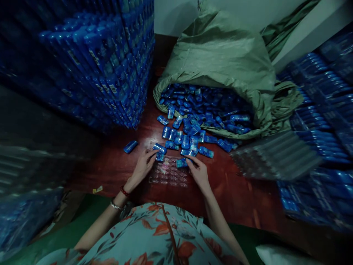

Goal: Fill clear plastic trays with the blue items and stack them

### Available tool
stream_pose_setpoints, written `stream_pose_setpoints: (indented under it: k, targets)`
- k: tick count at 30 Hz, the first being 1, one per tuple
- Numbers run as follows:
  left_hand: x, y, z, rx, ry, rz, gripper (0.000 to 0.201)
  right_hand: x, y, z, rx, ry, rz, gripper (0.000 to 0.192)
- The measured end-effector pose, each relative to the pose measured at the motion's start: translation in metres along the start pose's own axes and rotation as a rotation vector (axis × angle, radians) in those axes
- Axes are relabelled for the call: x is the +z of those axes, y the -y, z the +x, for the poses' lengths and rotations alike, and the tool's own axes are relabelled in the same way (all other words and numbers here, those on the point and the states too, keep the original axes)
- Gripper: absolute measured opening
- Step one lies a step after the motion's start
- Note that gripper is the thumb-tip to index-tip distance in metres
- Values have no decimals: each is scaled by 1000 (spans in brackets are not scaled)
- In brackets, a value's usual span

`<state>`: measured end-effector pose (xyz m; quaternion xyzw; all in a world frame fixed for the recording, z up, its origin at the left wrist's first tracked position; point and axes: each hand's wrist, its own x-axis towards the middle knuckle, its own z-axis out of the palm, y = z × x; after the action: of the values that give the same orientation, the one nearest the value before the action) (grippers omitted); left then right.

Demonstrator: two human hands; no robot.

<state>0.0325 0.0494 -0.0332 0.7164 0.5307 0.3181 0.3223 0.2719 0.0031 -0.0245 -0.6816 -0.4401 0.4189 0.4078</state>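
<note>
Both hands work over a clear plastic tray (168,172) lying flat on the red-brown floor (234,191). The left hand (142,167) has its fingers curled, pinching a small blue packet (159,156) at the tray's far left corner; the right hand (199,173) likewise pinches another blue packet (182,162) at the far right edge, thumb and forefinger nearly closed on it. Just beyond the fingertips lies a loose spill of packets (187,138), close enough to pick from without stretching, fed by the open green sack (220,55) farther out (tipped on its side so its mouth faces the hands). One stray packet (130,146) lies off beyond the left hand. Tall stacks of filled trays (110,66) rise to the left, more to the right, dim and blurred. Any print on the packets is unreadable, and the tray's pockets are hard to make out.
</note>
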Motion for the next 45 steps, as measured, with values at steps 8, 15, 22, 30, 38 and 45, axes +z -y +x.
stream_pose_setpoints:
  k: [8,15,22,30,38,45]
  targets:
    - [-11,1,-18,134,43,14,27,-5,-8,-17,40,91,140,46]
    - [11,-22,-3,201,105,244,30,5,6,4,-459,42,-466,26]
    - [5,-27,3,161,261,451,36,7,21,-2,-436,254,-920,25]
    - [3,-40,-7,148,332,494,26,12,46,-2,-342,375,-1167,25]
    - [10,-53,3,176,482,661,33,10,54,-2,-381,446,-1205,24]
    - [27,-59,8,255,576,812,30,29,68,-6,-398,514,-1378,32]
